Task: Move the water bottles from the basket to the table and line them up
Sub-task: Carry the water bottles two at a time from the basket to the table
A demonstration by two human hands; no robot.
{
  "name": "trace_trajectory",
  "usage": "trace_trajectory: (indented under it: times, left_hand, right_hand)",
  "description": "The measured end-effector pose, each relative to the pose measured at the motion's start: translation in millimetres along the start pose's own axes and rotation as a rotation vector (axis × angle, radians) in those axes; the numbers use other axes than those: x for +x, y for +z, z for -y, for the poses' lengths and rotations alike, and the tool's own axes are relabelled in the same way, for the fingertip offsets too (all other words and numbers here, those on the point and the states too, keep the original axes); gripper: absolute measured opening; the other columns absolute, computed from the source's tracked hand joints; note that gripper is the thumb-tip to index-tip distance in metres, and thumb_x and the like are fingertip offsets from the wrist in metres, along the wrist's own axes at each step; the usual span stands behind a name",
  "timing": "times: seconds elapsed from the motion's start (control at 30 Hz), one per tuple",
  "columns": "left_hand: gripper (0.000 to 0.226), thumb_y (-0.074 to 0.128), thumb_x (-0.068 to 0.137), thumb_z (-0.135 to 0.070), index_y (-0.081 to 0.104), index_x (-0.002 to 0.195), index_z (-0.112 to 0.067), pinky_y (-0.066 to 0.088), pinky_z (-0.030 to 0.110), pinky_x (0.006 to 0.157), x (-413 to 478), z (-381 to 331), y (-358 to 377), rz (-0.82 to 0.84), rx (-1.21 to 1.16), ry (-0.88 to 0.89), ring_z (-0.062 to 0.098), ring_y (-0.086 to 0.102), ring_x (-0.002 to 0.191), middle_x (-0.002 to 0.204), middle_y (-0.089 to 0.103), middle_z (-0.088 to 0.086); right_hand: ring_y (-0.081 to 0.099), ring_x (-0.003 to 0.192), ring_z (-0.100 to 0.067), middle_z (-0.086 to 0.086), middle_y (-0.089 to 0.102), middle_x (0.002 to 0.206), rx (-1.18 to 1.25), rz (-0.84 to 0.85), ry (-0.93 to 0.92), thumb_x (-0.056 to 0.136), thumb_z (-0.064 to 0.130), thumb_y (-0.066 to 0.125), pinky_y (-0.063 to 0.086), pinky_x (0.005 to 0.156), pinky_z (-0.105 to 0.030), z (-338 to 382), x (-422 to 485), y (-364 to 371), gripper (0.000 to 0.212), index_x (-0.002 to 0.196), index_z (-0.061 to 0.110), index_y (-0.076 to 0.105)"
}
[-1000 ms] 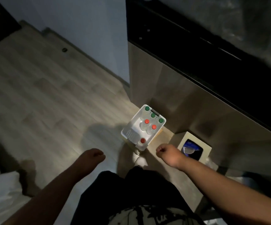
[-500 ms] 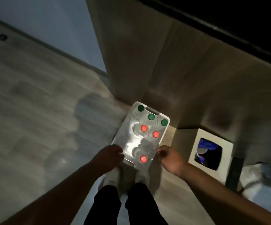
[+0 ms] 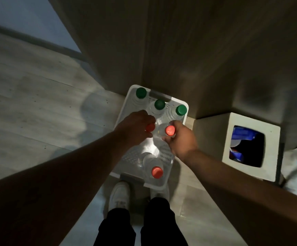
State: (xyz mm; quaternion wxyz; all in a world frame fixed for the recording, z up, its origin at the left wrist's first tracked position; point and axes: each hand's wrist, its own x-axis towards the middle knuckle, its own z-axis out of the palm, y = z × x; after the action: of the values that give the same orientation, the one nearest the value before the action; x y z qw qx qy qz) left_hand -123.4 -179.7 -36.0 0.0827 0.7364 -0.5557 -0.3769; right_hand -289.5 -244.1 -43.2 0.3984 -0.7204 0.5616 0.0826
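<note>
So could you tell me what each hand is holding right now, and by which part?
Each grips a red-capped bottle at its neck, just under the cap: left hand, right hand, both bottles still in the basket.

Dim room; a bright patch glares inside the basket (image 3: pixel 124 110), edges bend and blur, perhaps from motion

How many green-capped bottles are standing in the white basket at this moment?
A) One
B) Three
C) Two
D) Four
B: three green caps and show along the far end of the basket, beyond the three red-capped bottles.
</note>
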Motion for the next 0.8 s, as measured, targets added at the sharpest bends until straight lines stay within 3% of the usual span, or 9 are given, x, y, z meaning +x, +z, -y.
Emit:
trace_trajectory:
  times: [0.1, 0.27, 0.4, 0.5, 0.6, 0.7, 0.8]
  left_hand:
    - [0.036, 0.076, 0.078, -0.026, 0.066, 0.107, -0.007, 0.048, 0.037, 0.093, -0.3, 0.0, -0.1, -0.054, 0.043, 0.029, 0.030, 0.059, 0.106, 0.114, 0.059, 0.014]
    - [0.031, 0.074, 0.077, -0.035, 0.066, 0.095, -0.011, 0.047, 0.032, 0.084, -21.7, -5.0, -23.3, -0.134, 0.016, -0.072, 0.026, 0.062, 0.097, 0.104, 0.063, 0.011]
    - [0.029, 0.074, 0.075, -0.035, 0.067, 0.088, -0.011, 0.047, 0.027, 0.073, -65.8, -24.0, -63.0, -0.159, -0.019, -0.158, 0.027, 0.065, 0.085, 0.093, 0.067, 0.011]
    - [0.027, 0.075, 0.075, -0.032, 0.069, 0.091, -0.011, 0.047, 0.026, 0.071, -112.9, -47.6, -100.3, -0.198, -0.083, -0.177, 0.025, 0.063, 0.083, 0.093, 0.067, 0.009]
    - [0.029, 0.079, 0.071, -0.033, 0.070, 0.093, -0.016, 0.050, 0.030, 0.075, -166.2, -68.1, -140.2, -0.237, -0.127, -0.205, 0.023, 0.064, 0.086, 0.094, 0.067, 0.004]
    - [0.033, 0.084, 0.065, -0.034, 0.070, 0.089, -0.017, 0.044, 0.027, 0.071, -216.7, -87.5, -181.7, -0.272, -0.135, -0.182, 0.022, 0.063, 0.084, 0.090, 0.066, 0.002]
    - [0.038, 0.083, 0.063, -0.036, 0.068, 0.088, -0.013, 0.038, 0.025, 0.070, -263.5, -110.6, -219.2, -0.253, -0.109, -0.096, 0.025, 0.061, 0.080, 0.083, 0.057, -0.003]
  right_hand:
    - [0.063, 0.096, -0.024, -0.004, 0.069, 0.105, 0.067, -0.036, -0.025, 0.079, 0.020, 0.074, 0.052, 0.088, -0.036, -5.1, -3.7, 0.9, 0.035, 0.112, 0.023, 0.063]
    - [0.060, 0.090, -0.018, 0.002, 0.067, 0.098, 0.146, -0.097, -0.111, 0.077, 0.019, 0.076, 0.050, 0.082, -0.031, 7.0, -19.0, -10.4, 0.023, 0.097, 0.021, 0.065]
    - [0.062, 0.086, -0.019, 0.002, 0.068, 0.092, 0.178, -0.129, -0.125, 0.078, 0.018, 0.073, 0.052, 0.080, -0.035, 29.8, -54.4, -35.3, 0.021, 0.095, 0.023, 0.062]
    - [0.064, 0.086, -0.023, -0.001, 0.070, 0.094, 0.167, -0.124, -0.130, 0.081, 0.023, 0.071, 0.053, 0.078, -0.037, 54.1, -92.7, -64.8, 0.025, 0.102, 0.027, 0.057]
    - [0.063, 0.084, -0.018, 0.007, 0.068, 0.092, 0.132, -0.082, -0.144, 0.082, 0.024, 0.069, 0.051, 0.074, -0.031, 81.5, -139.9, -101.0, 0.027, 0.100, 0.033, 0.052]
    - [0.062, 0.083, -0.012, 0.012, 0.064, 0.089, 0.169, -0.103, -0.119, 0.081, 0.021, 0.070, 0.047, 0.073, -0.026, 107.9, -196.2, -140.2, 0.029, 0.099, 0.034, 0.052]
    - [0.062, 0.080, -0.015, 0.012, 0.064, 0.084, 0.173, -0.140, -0.078, 0.080, 0.026, 0.072, 0.050, 0.071, -0.030, 129.3, -254.7, -173.8, 0.030, 0.092, 0.038, 0.047]
